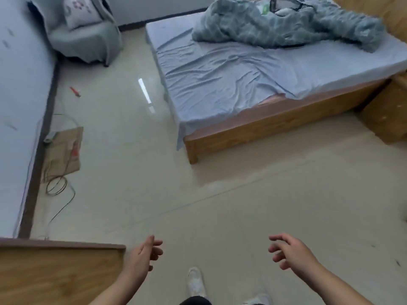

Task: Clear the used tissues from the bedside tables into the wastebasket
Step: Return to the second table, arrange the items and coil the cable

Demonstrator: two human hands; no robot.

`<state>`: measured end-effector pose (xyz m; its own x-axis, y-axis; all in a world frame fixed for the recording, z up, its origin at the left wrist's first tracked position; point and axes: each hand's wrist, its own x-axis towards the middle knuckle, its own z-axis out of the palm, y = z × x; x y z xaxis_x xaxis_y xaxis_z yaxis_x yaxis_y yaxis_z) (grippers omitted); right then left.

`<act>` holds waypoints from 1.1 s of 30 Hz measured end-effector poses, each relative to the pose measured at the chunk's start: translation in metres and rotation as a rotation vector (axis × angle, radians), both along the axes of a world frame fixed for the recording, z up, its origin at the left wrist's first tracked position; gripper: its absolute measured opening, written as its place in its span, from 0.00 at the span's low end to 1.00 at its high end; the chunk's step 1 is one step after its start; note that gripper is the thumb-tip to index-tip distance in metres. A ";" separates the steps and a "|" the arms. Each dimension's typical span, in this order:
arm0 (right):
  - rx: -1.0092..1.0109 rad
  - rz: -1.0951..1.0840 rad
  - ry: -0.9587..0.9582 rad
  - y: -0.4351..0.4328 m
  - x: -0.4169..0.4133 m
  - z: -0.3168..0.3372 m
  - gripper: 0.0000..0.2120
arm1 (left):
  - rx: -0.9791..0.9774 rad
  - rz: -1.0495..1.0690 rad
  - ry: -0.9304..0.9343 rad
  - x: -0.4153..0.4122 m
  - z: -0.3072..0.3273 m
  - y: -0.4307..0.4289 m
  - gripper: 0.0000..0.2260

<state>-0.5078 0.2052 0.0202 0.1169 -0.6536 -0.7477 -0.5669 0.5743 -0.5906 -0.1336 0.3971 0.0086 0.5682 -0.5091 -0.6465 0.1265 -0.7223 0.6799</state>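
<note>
Bedside worktop of light brown wood (pixel 385 113) stands at the far right, just beside the wooden bed with the wrinkled blue sheet (pixel 231 80); its top is mostly cut off. Near, the left hand (pixel 145 253) and right hand (pixel 290 252) hang released, fingers loosely curled, above the pale tiled floor (pixel 198 205).

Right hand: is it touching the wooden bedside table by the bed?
Apart. The head view shows the right hand open above the floor, with a broad stretch of tile between it and the wooden bedside table.
</note>
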 end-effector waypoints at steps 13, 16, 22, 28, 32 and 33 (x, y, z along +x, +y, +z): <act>0.015 0.246 0.102 -0.056 0.137 -0.021 0.16 | 0.083 0.020 0.099 0.116 0.000 0.003 0.09; 0.078 0.190 0.104 -0.092 0.153 -0.041 0.20 | 0.043 0.047 0.107 0.140 0.007 -0.047 0.09; 0.115 0.295 0.072 -0.202 0.234 -0.041 0.20 | 0.010 0.178 0.074 0.182 0.026 -0.124 0.09; 0.010 0.417 -0.039 -0.319 0.400 0.003 0.20 | 0.060 0.295 0.049 0.237 0.024 -0.137 0.09; -0.084 0.440 -0.125 -0.378 0.519 0.028 0.17 | 0.094 0.421 0.060 0.300 -0.001 -0.151 0.08; -0.100 0.441 -0.141 -0.389 0.547 0.031 0.15 | 0.089 0.441 0.056 0.320 -0.008 -0.159 0.08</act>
<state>0.0395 -0.1842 0.0516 0.4955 -0.5865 -0.6407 -0.6545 0.2328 -0.7193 0.1863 0.2381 0.0007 0.6812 -0.1671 -0.7128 0.4700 -0.6467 0.6007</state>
